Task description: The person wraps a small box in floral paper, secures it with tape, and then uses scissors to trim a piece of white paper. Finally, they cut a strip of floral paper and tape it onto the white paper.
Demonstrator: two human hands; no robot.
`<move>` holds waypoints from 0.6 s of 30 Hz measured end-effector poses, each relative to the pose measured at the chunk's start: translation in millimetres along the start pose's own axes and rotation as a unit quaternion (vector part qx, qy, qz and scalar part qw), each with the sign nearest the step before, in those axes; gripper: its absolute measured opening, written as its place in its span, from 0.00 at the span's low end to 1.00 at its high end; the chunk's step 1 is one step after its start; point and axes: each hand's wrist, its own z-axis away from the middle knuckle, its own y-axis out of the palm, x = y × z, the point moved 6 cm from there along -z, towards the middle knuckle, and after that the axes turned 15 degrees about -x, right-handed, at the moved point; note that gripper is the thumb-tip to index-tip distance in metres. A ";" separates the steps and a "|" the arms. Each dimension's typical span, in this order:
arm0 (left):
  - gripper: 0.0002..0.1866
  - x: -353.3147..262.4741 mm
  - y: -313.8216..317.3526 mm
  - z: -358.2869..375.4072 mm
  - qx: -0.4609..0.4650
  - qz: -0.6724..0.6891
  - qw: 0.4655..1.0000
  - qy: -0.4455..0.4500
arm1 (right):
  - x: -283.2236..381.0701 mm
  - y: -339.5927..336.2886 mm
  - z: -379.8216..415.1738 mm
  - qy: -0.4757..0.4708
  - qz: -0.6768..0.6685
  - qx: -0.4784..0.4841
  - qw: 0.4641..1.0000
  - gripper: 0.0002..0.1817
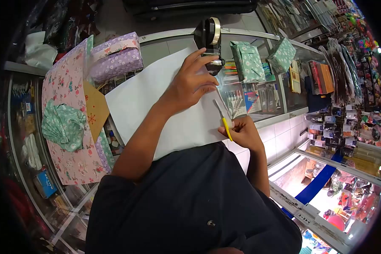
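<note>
A large white sheet of paper [156, 101] lies across the glass counter [266, 95]. My left hand [190, 82] rests flat on the sheet near its far edge, fingers spread, fingertips close to a black tape dispenser [209, 36]. My right hand [243, 131] grips a yellow-handled cutter [224, 120] whose blade lies along the right edge of the sheet.
Two green floral wrapped boxes [247, 61] [282, 54] stand on the counter to the right. Pink floral wrapping paper [70, 114], a folded green sheet [63, 125], a brown sheet [96, 108] and a purple wrapped box [116, 59] lie to the left. Shelves of stationery fill the right side.
</note>
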 end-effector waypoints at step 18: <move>0.08 -0.4 1.8 0.8 -0.001 0.002 1.000 0.006 | 3.9 2.4 -4.6 -0.017 -0.033 -0.002 0.999 0.25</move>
